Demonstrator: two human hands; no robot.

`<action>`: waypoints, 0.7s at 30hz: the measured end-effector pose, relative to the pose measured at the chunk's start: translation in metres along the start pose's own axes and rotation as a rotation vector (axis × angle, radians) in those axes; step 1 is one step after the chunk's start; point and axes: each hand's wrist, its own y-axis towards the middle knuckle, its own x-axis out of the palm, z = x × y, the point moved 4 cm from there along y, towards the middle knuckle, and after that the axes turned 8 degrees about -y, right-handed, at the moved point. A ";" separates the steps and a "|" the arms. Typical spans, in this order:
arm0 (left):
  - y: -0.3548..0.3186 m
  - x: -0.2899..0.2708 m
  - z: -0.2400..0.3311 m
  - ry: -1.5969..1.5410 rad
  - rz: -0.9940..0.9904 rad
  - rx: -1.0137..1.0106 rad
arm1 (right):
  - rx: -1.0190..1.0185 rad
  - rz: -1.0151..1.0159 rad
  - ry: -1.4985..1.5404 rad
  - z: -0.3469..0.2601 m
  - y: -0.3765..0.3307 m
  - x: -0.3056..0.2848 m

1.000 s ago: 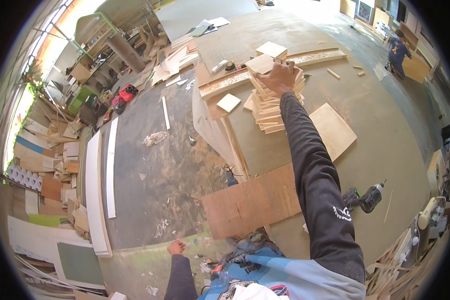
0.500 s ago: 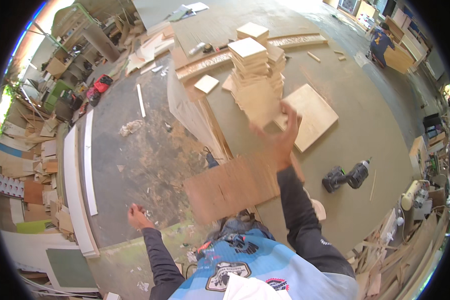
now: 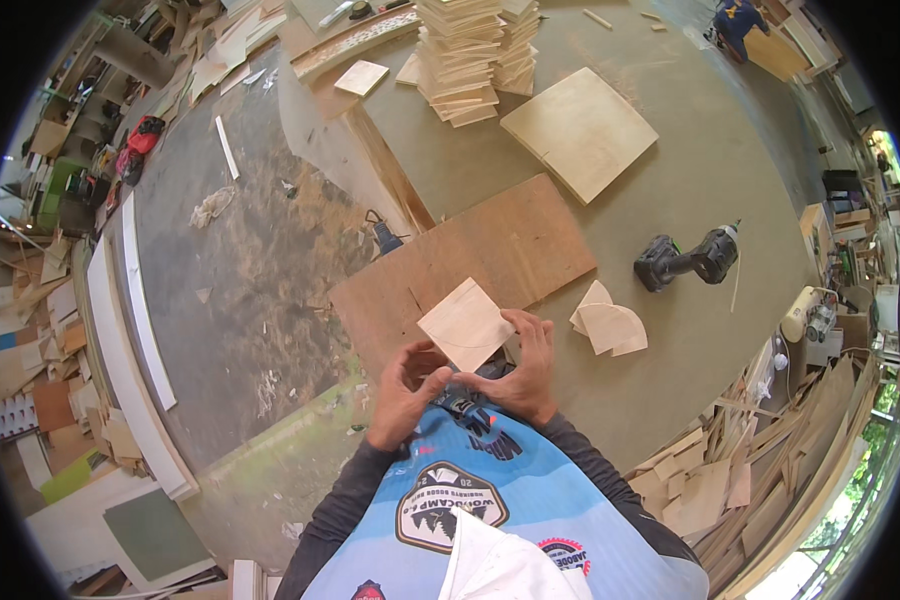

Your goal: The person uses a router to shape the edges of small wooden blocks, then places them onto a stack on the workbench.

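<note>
A thin, pale plywood square [image 3: 465,325] with a curved line drawn across it is held in front of my body, tilted over the reddish-brown board [image 3: 490,240]. My right hand [image 3: 526,372] grips it, its fingers at the right corner and the thumb by the lowest corner. Beside the lower left edge is my left hand [image 3: 405,392], its fingers curved and the thumb apart from them; whether it touches the square I cannot tell. Several rounded thin wood pieces [image 3: 612,325] lie overlapping to the right of my right hand.
A tall stack of thin wood squares [image 3: 460,60] stands at the far side, near a large pale panel [image 3: 582,133]. A cordless drill [image 3: 688,260] lies at right. One loose square [image 3: 361,77] is left of the stack. Another person [image 3: 735,25] works at the far right.
My right hand has come back from the stack toward my body with a wood square. My left hand has moved right and in to meet it. The view has tipped down.
</note>
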 end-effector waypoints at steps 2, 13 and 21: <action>-0.002 0.009 -0.009 -0.105 -0.012 -0.035 | -0.035 -0.022 -0.039 -0.007 -0.002 0.002; 0.006 -0.027 -0.064 0.015 0.162 -0.024 | -0.096 -0.399 0.109 0.045 0.000 0.032; 0.036 -0.028 -0.102 0.081 0.327 0.011 | -0.468 -0.729 -0.127 0.068 0.030 0.062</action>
